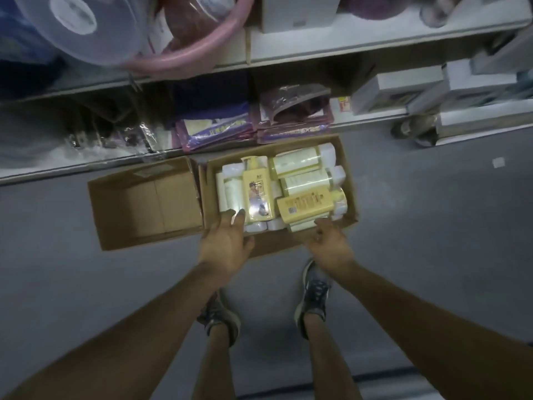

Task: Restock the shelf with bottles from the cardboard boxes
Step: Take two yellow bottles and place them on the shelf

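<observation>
- The left hand [227, 243] is spread, fingers straight. Its tips reach over the near wall of the full cardboard box [277, 246], at the white bottles just beside the yellow pump bottle [256, 192].
- The right hand [330, 243] hangs with fingers loosely curled at the same near wall, close to a yellow bottle lying label-up [302, 207]. It seems to hold nothing; whether it touches that bottle I cannot tell.
- Step in hand, as I judge it: reaching in for the next bottles; none has been lifted yet.
- The next move calls for each hand to close round a single bottle body. The top bottles lie loose across others, so lift straight up and clear of the box wall before turning to the shelf [72, 168].
- The full box sits on the floor [432, 212] in front of the shelf. It is packed with pale bottles with white caps [300, 161] lying on their sides, the two yellow ones on top.
- The second cardboard box [144, 203], touching its left side, shows only bare cardboard inside.
- On the lowest shelf level behind the boxes lie purple packets [213, 131]; no bottles are visible there.
</observation>
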